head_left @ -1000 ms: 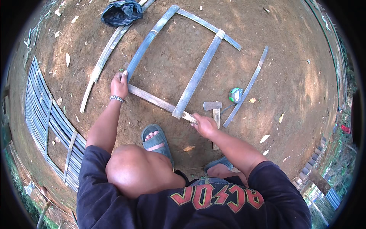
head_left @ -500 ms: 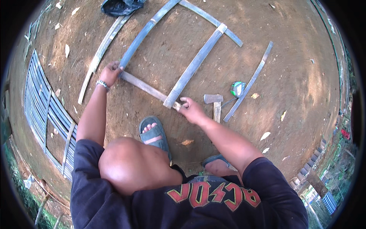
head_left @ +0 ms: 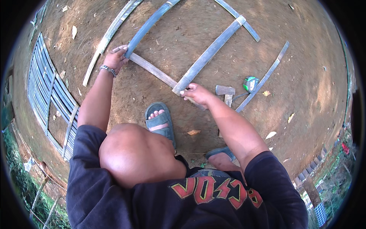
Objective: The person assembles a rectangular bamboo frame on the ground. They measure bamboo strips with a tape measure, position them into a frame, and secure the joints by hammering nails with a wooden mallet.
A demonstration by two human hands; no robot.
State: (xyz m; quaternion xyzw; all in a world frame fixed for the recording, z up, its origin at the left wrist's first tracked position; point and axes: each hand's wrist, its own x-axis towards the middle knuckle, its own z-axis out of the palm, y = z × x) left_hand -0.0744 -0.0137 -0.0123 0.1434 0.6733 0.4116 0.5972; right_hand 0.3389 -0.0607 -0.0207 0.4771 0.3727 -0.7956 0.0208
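A ladder-like frame of flat bamboo slats lies on the dirt in front of me. Its long left slat (head_left: 148, 26) and long right slat (head_left: 207, 55) are joined by a near cross slat (head_left: 152, 70) and a far cross slat (head_left: 248, 30). My left hand (head_left: 116, 59), with a bracelet at its wrist, is closed on the near left corner, where two slats meet. At the near right corner, my right hand (head_left: 196, 93) pinches the joint, thumb on the long slat's end. The cross slat's tip shows below that hand.
Right of the frame lie a hammer (head_left: 225, 90), a green and black tape measure (head_left: 250, 84) and a loose slat (head_left: 270, 68). Another long slat (head_left: 110, 36) rests to the left. Beyond it is a finished-looking slatted panel (head_left: 49, 95). My sandalled foot (head_left: 160, 121) is close below the frame.
My right hand has shifted from the cross slat's end onto the joint with the right slat. The left hand keeps its corner. The whole view has moved slightly.
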